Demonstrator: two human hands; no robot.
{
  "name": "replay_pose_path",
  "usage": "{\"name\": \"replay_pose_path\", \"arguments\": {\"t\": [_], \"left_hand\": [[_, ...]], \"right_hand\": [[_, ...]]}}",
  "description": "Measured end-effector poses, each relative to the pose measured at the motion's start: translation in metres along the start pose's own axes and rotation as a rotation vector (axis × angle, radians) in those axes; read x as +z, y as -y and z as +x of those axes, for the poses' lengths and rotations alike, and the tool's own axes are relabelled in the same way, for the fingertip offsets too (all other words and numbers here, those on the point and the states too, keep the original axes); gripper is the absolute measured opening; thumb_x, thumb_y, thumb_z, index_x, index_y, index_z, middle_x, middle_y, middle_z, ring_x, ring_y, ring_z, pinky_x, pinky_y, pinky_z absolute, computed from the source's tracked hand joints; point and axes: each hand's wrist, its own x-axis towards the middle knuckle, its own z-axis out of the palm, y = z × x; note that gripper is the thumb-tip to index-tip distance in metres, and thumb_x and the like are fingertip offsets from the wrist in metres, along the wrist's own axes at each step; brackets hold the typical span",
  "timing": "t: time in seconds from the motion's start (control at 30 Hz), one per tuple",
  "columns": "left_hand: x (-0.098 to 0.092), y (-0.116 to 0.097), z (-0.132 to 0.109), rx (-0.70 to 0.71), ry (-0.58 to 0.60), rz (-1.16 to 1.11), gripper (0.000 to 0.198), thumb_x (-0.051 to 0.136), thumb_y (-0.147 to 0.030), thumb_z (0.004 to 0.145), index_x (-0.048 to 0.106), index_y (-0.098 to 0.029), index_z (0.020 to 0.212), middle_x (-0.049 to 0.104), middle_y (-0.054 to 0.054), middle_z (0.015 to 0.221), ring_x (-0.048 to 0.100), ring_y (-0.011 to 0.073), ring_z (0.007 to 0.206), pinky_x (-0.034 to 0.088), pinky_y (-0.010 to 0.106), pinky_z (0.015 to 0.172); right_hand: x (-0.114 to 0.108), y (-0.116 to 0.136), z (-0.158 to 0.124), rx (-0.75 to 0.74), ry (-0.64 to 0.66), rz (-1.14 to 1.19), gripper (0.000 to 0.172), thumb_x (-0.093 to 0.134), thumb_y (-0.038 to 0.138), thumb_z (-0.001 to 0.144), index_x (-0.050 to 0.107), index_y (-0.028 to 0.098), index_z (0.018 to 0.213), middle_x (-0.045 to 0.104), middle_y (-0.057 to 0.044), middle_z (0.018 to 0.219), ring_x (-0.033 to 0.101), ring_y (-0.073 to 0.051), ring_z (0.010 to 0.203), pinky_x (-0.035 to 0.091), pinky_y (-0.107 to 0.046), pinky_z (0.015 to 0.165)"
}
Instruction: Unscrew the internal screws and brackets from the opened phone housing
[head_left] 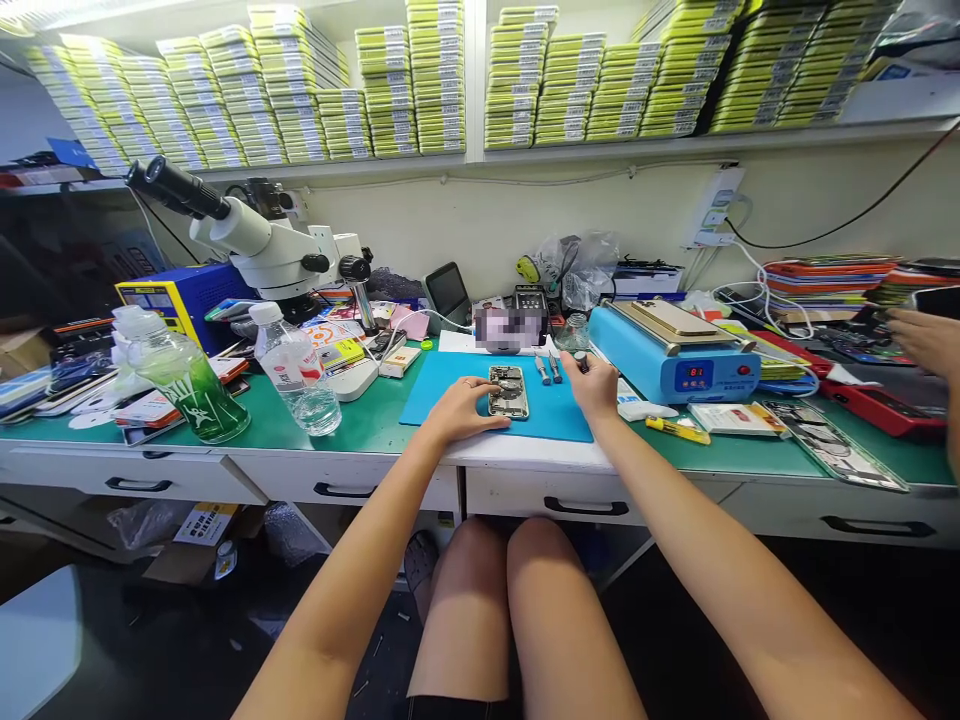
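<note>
An opened smartphone [508,393], its inner parts exposed, lies on the blue work mat [431,385]. My left hand [463,408] grips it from the left, fingers on its left side and thumb along its lower edge. To the right of the phone, my right hand [594,388] is closed around a small dark-topped screwdriver [580,359]; its lower part is hidden by my fingers. Two more small screwdrivers [548,369] rest on the mat between the phone and my right hand.
A blue heating machine [675,365] reading 81 stands to the right, near a yellow-handled tool [677,430] and a phone frame [836,447]. Another person's hand [926,340] is at far right. Bottles [298,375] and a microscope [255,240] stand left.
</note>
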Motion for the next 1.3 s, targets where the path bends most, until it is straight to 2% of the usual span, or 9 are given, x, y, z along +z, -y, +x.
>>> {"name": "replay_pose_path", "arguments": {"t": [0.2, 0.33, 0.5, 0.67, 0.93, 1.1, 1.3], "left_hand": [[0.002, 0.003, 0.001, 0.02, -0.016, 0.009, 0.043, 0.074, -0.049, 0.108, 0.069, -0.025, 0.143, 0.066, 0.012, 0.153, 0.069, 0.0292, 0.132, 0.06, 0.055, 0.112], [0.006, 0.005, 0.0, 0.03, -0.047, 0.01, 0.043, 0.074, -0.049, 0.108, 0.068, -0.025, 0.144, 0.065, 0.012, 0.154, 0.068, 0.0295, 0.133, 0.06, 0.056, 0.113], [0.009, 0.005, -0.001, 0.077, -0.119, 0.008, 0.047, 0.075, -0.048, 0.107, 0.067, -0.025, 0.147, 0.063, 0.013, 0.157, 0.067, 0.0307, 0.135, 0.06, 0.057, 0.113], [0.008, -0.002, 0.001, 0.097, -0.178, 0.031, 0.044, 0.074, -0.048, 0.108, 0.068, -0.024, 0.144, 0.067, 0.012, 0.15, 0.07, 0.0286, 0.129, 0.062, 0.054, 0.109], [0.01, -0.013, 0.005, 0.09, -0.149, 0.127, 0.041, 0.075, -0.048, 0.108, 0.07, -0.022, 0.138, 0.071, 0.01, 0.14, 0.073, 0.026, 0.12, 0.065, 0.05, 0.102], [0.013, -0.018, 0.004, 0.113, -0.113, 0.163, 0.04, 0.075, -0.049, 0.108, 0.07, -0.021, 0.137, 0.072, 0.01, 0.138, 0.074, 0.0252, 0.117, 0.065, 0.049, 0.101], [0.018, -0.016, 0.001, 0.126, -0.114, 0.177, 0.038, 0.074, -0.048, 0.108, 0.071, -0.022, 0.135, 0.073, 0.01, 0.136, 0.074, 0.0241, 0.115, 0.065, 0.047, 0.099]], "right_hand": [[0.001, -0.003, -0.001, -0.05, 0.056, -0.003, 0.037, 0.075, 0.043, 0.109, 0.072, 0.021, 0.139, 0.073, -0.01, 0.142, 0.076, -0.029, 0.119, 0.068, -0.049, 0.1], [0.004, -0.005, -0.003, -0.141, 0.099, -0.005, 0.038, 0.075, 0.042, 0.109, 0.071, 0.02, 0.141, 0.073, -0.011, 0.142, 0.076, -0.027, 0.118, 0.068, -0.049, 0.099], [0.01, -0.003, -0.004, -0.335, 0.164, -0.052, 0.038, 0.075, 0.041, 0.11, 0.07, 0.021, 0.141, 0.073, -0.012, 0.142, 0.076, -0.027, 0.118, 0.068, -0.049, 0.099], [0.01, 0.014, -0.011, -0.575, 0.244, -0.151, 0.037, 0.075, 0.041, 0.11, 0.071, 0.021, 0.141, 0.073, -0.012, 0.144, 0.075, -0.028, 0.121, 0.067, -0.051, 0.102], [0.003, 0.037, -0.022, -0.859, 0.291, -0.268, 0.036, 0.075, 0.04, 0.11, 0.071, 0.021, 0.141, 0.072, -0.012, 0.145, 0.075, -0.028, 0.122, 0.066, -0.051, 0.103], [-0.001, 0.039, -0.024, -0.927, 0.286, -0.275, 0.036, 0.075, 0.04, 0.11, 0.071, 0.021, 0.14, 0.073, -0.012, 0.143, 0.076, -0.027, 0.12, 0.067, -0.05, 0.102], [-0.001, 0.033, -0.025, -0.929, 0.268, -0.276, 0.034, 0.074, 0.039, 0.11, 0.072, 0.021, 0.139, 0.074, -0.011, 0.141, 0.076, -0.026, 0.117, 0.068, -0.048, 0.1]]}}
